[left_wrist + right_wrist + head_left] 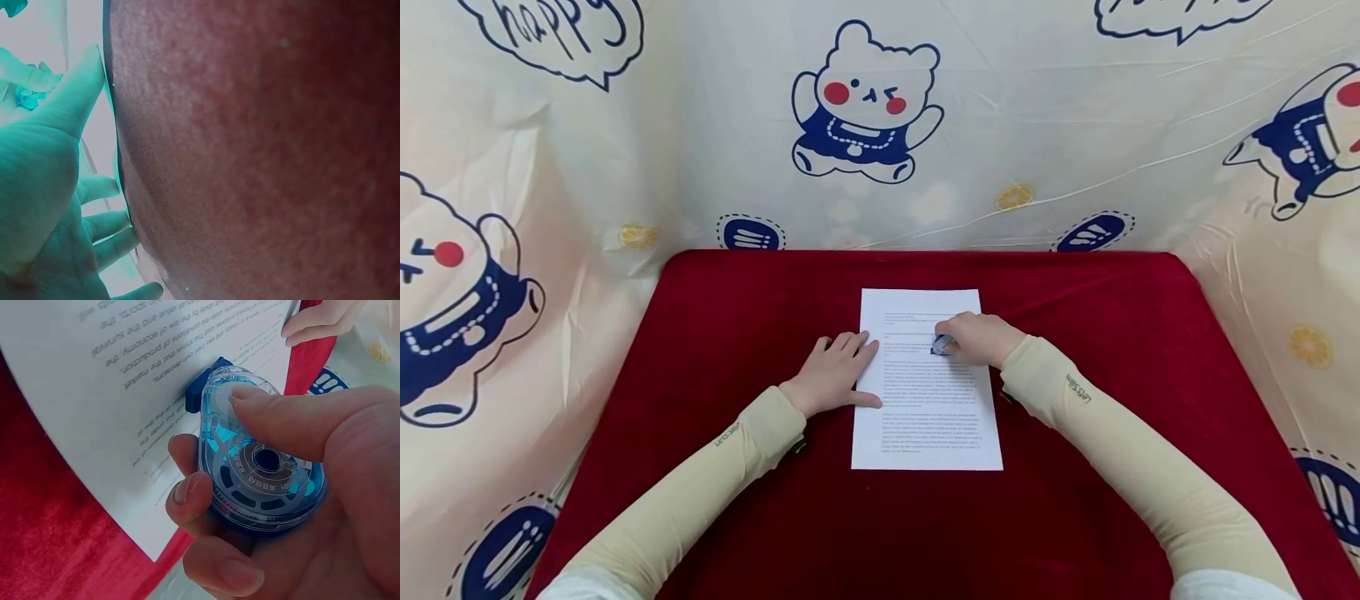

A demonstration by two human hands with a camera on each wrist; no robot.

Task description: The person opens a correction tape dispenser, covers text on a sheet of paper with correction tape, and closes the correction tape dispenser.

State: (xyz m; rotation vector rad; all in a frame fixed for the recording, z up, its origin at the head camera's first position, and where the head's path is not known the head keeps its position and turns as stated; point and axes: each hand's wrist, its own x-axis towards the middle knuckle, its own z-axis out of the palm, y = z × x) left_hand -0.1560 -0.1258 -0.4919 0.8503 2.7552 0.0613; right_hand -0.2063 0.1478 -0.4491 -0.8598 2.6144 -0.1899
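A white sheet of printed paper (925, 433) lies on a red cloth. My right hand (981, 337) grips a clear blue correction tape dispenser (262, 456), thumb on its near face and fingers curled behind it. The dispenser's dark blue tip (199, 390) is at the printed lines in the upper part of the sheet; whether it touches the paper I cannot tell. My left hand (835, 372) rests with spread, straight fingers on the sheet's left edge. In the left wrist view the left hand (50, 181) appears tinted green beside the paper edge.
Red velvet cloth (737, 517) covers the table around the sheet. A pale curtain (722, 108) printed with cartoon bears hangs behind the table and along both sides.
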